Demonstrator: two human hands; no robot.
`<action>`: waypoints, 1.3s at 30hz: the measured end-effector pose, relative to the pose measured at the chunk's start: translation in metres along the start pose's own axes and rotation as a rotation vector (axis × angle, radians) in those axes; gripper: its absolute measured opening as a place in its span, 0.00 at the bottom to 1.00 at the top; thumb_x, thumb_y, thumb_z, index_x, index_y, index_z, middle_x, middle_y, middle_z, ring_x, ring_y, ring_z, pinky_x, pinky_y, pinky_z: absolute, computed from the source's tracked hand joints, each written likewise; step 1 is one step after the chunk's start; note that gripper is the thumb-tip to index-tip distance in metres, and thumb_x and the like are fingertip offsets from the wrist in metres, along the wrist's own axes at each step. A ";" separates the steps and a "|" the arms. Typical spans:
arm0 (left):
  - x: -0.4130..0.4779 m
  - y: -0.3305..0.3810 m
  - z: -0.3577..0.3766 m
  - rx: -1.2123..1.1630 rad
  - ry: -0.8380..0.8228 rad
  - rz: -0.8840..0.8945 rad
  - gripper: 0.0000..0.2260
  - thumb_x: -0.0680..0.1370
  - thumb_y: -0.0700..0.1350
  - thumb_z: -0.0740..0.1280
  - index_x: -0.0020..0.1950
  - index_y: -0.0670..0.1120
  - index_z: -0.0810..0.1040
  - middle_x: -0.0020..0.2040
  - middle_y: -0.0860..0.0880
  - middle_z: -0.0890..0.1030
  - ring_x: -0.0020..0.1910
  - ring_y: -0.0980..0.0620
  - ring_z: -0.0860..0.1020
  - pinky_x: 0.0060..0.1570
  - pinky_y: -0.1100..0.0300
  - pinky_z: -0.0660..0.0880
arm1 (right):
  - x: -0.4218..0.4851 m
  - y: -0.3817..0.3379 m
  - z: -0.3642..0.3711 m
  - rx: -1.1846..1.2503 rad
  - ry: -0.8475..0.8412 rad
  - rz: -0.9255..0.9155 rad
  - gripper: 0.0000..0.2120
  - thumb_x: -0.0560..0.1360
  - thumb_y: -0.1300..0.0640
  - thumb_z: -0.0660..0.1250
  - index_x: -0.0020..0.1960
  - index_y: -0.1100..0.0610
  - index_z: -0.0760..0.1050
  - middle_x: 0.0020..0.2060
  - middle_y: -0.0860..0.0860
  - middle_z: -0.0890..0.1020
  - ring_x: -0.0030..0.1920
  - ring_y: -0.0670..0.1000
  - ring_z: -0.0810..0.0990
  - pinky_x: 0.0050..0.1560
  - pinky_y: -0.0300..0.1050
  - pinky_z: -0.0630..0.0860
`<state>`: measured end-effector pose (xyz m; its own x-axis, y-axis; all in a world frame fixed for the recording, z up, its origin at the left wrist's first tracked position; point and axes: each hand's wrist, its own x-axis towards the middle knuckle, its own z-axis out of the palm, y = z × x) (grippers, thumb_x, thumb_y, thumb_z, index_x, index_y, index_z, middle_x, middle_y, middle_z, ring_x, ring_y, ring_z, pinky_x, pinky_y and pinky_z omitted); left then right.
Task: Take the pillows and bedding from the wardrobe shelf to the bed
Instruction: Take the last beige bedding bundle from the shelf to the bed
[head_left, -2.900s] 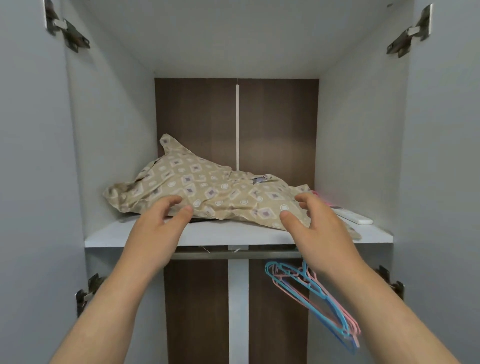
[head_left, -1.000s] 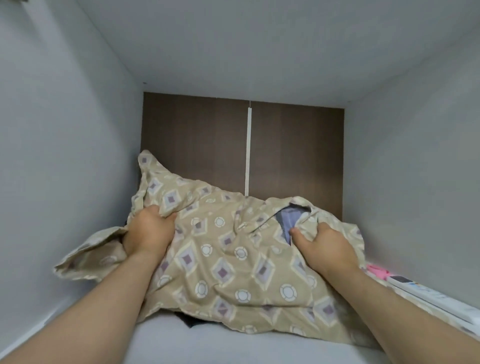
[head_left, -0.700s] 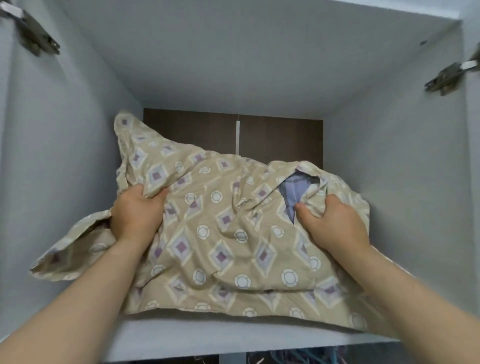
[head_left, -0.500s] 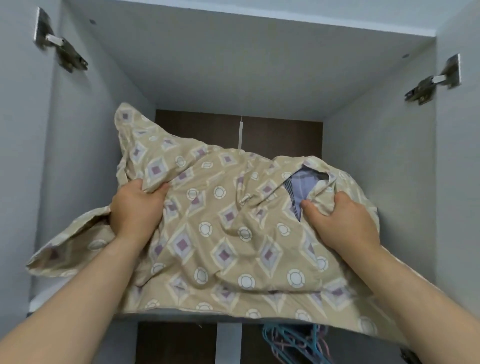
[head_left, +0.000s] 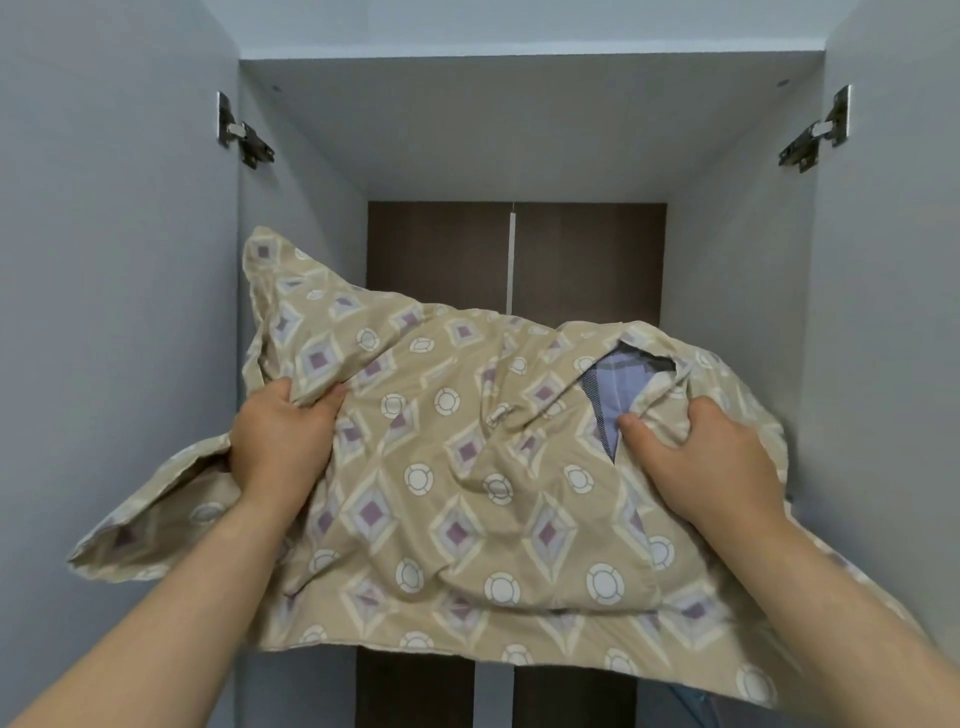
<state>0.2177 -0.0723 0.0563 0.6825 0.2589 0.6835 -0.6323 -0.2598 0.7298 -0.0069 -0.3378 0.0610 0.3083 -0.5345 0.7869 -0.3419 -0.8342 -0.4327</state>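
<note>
pillow (head_left: 467, 493) pulled clear of wardrobe (head_left: 737, 291); both hands gripping cover.

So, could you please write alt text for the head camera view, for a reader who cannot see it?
Two bare hands hold a beige patterned pillow in front of an open wardrobe, the left hand gripping its left side, the right hand gripping the cover beside a gap showing blue fabric.

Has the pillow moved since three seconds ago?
Yes. The pillow has come forward, toward the person and away from the brown back panel where it lay; the left hand and right hand grip it.
</note>
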 end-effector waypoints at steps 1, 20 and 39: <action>-0.006 0.001 -0.009 -0.001 0.002 -0.002 0.18 0.71 0.59 0.70 0.40 0.43 0.77 0.36 0.48 0.78 0.38 0.43 0.76 0.38 0.51 0.75 | -0.008 -0.001 -0.006 -0.001 -0.006 -0.003 0.29 0.70 0.31 0.62 0.48 0.57 0.69 0.45 0.58 0.82 0.48 0.63 0.78 0.40 0.50 0.68; -0.039 -0.035 -0.073 -0.176 -0.207 -0.031 0.14 0.72 0.55 0.71 0.39 0.45 0.76 0.39 0.46 0.77 0.40 0.43 0.75 0.40 0.52 0.72 | -0.133 -0.073 -0.092 -0.258 0.042 0.129 0.29 0.69 0.30 0.61 0.47 0.57 0.69 0.42 0.57 0.81 0.46 0.62 0.79 0.41 0.51 0.72; -0.204 0.014 -0.145 -0.363 -0.697 -0.051 0.17 0.73 0.55 0.71 0.41 0.40 0.78 0.41 0.36 0.80 0.41 0.35 0.77 0.38 0.51 0.72 | -0.353 -0.122 -0.284 -0.610 0.174 0.488 0.25 0.71 0.32 0.59 0.45 0.55 0.69 0.33 0.46 0.70 0.38 0.54 0.70 0.38 0.49 0.66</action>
<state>0.0161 0.0061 -0.0710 0.7103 -0.4119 0.5708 -0.5924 0.0883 0.8008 -0.3265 -0.0089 -0.0396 -0.1271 -0.7493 0.6499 -0.8434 -0.2632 -0.4684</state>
